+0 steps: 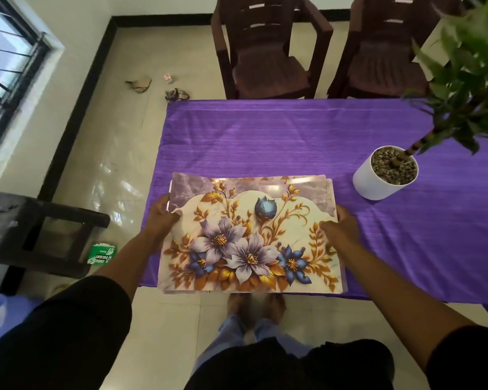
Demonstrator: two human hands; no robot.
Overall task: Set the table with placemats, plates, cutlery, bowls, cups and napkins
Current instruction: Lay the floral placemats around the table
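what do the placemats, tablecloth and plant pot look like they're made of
Placemats: probably glossy plastic or laminated sheet; light glares off the printed flowers and the stacked edges look thin and stiff.
Tablecloth: woven fabric with a slight sheen, fine ribbed lines and soft creases.
Plant pot: smooth matte white, ceramic or plastic; cannot tell.

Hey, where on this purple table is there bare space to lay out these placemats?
The far half of the purple tablecloth, between the placemat stack and the two brown chairs, is bare. So is the near right strip below the white plant pot. It is crowded at the near left, where both hands grip the stack, and around the pot.
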